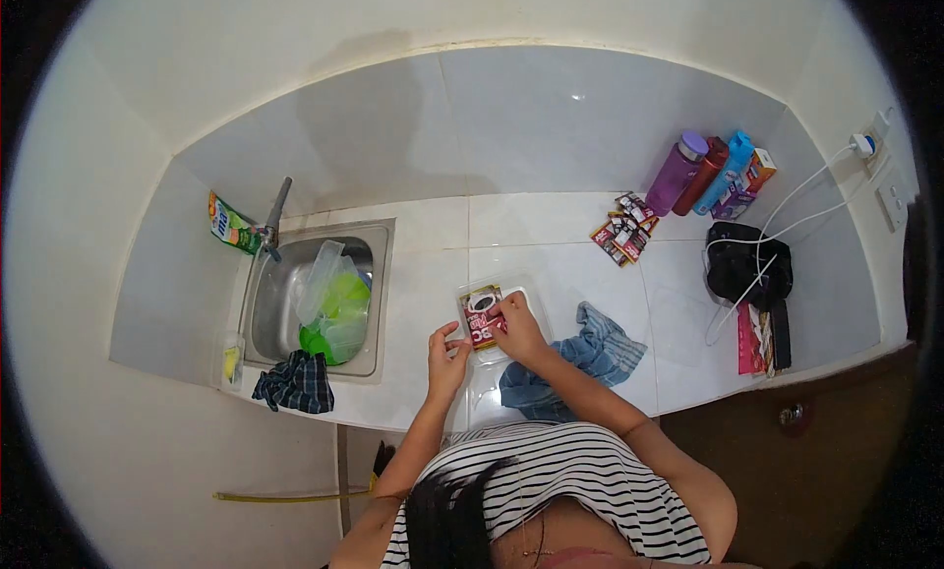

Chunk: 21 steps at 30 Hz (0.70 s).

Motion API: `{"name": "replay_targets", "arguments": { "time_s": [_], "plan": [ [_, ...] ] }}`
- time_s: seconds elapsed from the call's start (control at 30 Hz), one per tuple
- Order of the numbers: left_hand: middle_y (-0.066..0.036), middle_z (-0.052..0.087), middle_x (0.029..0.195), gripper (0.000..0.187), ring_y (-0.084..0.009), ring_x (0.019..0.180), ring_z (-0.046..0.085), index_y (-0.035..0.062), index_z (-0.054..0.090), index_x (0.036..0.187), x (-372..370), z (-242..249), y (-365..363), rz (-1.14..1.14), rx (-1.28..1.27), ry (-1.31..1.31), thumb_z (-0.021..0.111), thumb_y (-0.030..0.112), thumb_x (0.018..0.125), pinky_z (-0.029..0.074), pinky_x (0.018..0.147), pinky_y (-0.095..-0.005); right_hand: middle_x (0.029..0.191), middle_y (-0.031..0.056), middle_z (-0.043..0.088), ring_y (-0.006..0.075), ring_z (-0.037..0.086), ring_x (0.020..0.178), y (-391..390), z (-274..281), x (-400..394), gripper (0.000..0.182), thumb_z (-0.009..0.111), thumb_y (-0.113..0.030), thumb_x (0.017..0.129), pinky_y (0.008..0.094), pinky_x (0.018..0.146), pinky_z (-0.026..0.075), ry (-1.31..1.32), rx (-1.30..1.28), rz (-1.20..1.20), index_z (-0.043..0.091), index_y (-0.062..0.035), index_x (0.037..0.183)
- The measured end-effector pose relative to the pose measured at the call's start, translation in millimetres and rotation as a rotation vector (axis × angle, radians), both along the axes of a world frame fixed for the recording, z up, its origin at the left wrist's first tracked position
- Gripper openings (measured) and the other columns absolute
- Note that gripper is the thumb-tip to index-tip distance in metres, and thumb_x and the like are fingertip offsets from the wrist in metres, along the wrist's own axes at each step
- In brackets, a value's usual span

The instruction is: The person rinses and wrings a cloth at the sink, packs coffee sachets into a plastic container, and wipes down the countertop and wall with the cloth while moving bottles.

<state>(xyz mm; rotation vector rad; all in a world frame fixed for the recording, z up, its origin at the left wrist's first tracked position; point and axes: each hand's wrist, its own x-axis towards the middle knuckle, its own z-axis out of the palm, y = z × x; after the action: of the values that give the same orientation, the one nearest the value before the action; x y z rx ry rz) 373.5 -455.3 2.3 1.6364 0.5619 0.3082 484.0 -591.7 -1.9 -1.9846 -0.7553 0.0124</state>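
Note:
A clear plastic container [532, 299] stands on the white tiled counter in front of me, with red and brown coffee sachets [481, 318] in it. My right hand [520, 329] reaches over the container from the right, its fingers pinched on the sachets' right edge. My left hand [447, 359] is at the container's left side, thumb and fingers apart, with nothing visible between them. A clear lid or tray [486, 400] lies just below the container. A blue cloth [600, 353] lies partly under my right forearm.
On the left, a steel sink [386, 303] holds green and clear plastic items [344, 299]; a dark checked cloth [297, 382] hangs at the front edge. More sachets [626, 229], bottles [677, 174], a black object with white cables [744, 264] and a pink packet [753, 338] stand right.

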Motion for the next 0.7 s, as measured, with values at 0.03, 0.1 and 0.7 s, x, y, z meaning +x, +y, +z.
{"name": "replay_targets", "arguments": {
  "time_s": [0.03, 0.1, 0.7],
  "plan": [
    [-0.009, 0.053, 0.123, 0.044, -0.0146, 0.093, 0.055, 0.0032, 0.05, 0.126, 0, -4, 1, -0.008, -0.022, 0.005, 0.066, 0.011, 0.086, 0.048, 0.075, -0.0283, 0.103, 0.019, 0.048, 0.0363, 0.055, 0.095, 0, 3, -1, 0.029, 0.071, -0.003, 0.07, 0.0407, 0.079, 0.048, 0.036, -0.039, 0.012, 0.058, -0.0005, 0.096],
    [-0.01, 0.051, 0.122, 0.044, -0.0155, 0.091, 0.056, 0.0027, 0.05, 0.125, 0, -9, 1, -0.02, -0.009, -0.007, 0.068, 0.011, 0.086, 0.05, 0.074, -0.0293, 0.104, 0.019, 0.048, 0.0361, 0.052, 0.1, -4, 12, -3, 0.025, 0.071, -0.004, 0.07, 0.0421, 0.085, 0.046, 0.069, -0.1, 0.012, 0.06, -0.0016, 0.092],
    [-0.007, 0.053, 0.122, 0.042, -0.0131, 0.09, 0.053, 0.004, 0.049, 0.128, 3, -11, 8, 0.035, 0.066, -0.029, 0.063, 0.011, 0.089, 0.048, 0.073, -0.027, 0.129, 0.0218, 0.05, 0.0381, 0.047, 0.12, -169, -51, 178, 0.054, 0.066, -0.006, 0.075, 0.0445, 0.101, 0.04, -0.005, -0.26, -0.783, 0.05, -0.0016, 0.127]
  ]
}}
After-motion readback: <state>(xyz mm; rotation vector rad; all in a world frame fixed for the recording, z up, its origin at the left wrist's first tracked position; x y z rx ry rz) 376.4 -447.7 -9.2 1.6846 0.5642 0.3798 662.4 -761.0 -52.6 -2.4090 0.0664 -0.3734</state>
